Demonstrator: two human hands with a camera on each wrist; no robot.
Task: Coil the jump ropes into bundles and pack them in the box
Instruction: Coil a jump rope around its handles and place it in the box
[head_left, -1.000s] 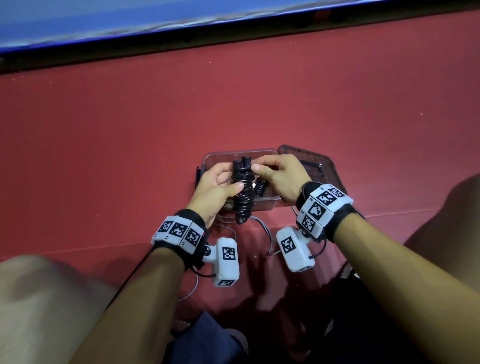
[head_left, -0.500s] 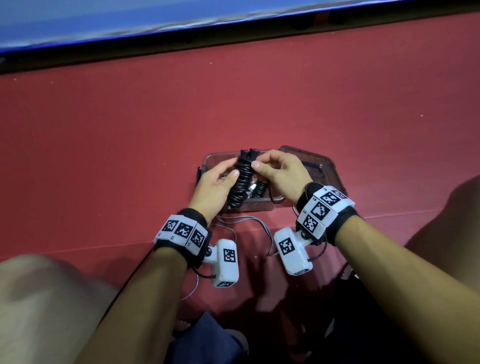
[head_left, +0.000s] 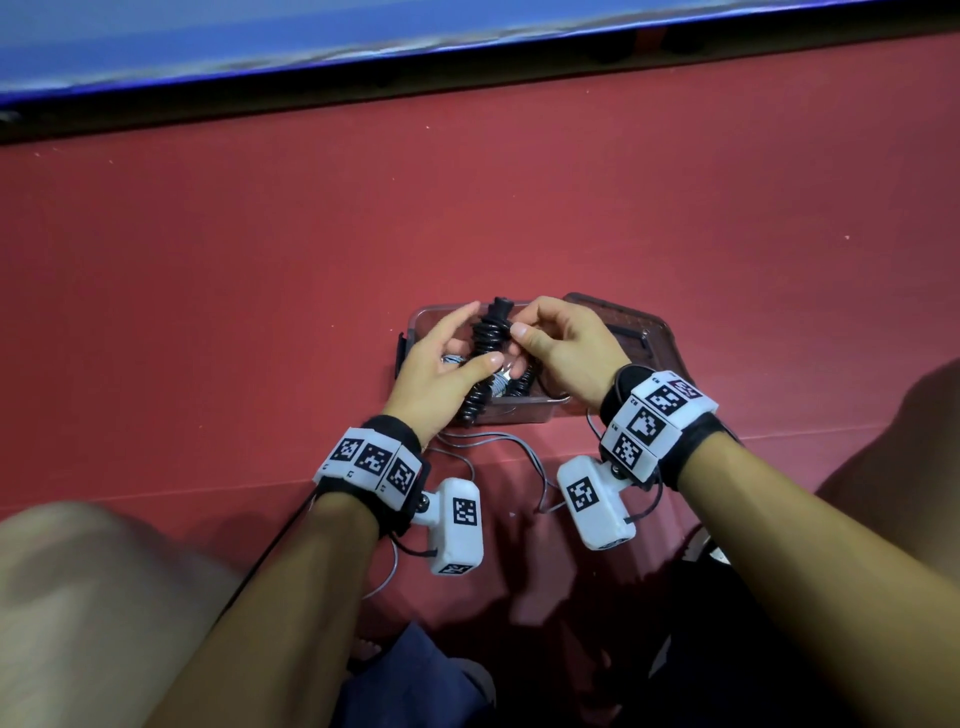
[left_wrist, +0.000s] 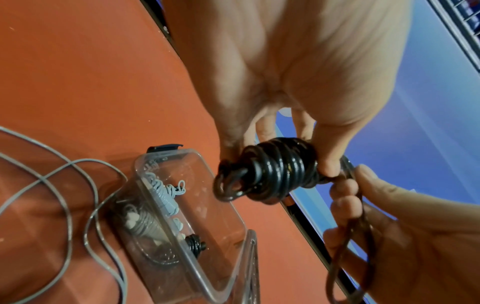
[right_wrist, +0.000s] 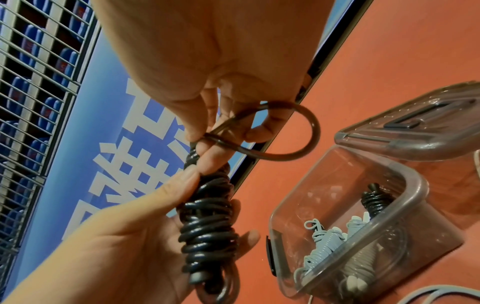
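Left hand: my left hand (head_left: 441, 374) grips the black jump-rope bundle (right_wrist: 207, 226) round its middle, thumb across the coils, fingers behind.
Right hand: my right hand (head_left: 561, 348) pinches the loose end loop (right_wrist: 285, 131) of the same rope at the top of the bundle, fingers curled.
Bundle position: held in the air, tilted, directly above the clear plastic box (head_left: 524, 413); not yet inside.
Box contents: grey coiled ropes (left_wrist: 162, 195) and one black coiled bundle (right_wrist: 375, 200) already lie in it.
Surroundings: the lid (head_left: 623, 332) lies beside the box on the red floor (head_left: 260, 286); an uncoiled grey rope (left_wrist: 64, 185) trails just beside the box.
Risk: I judge the end loop untucked; if my pinch slips, the stiff coils could spring open and undo the wrap.
Change: a second ago the bundle stood nearly upright with my right hand beside it; now it leans and my right hand has drawn out the end loop.
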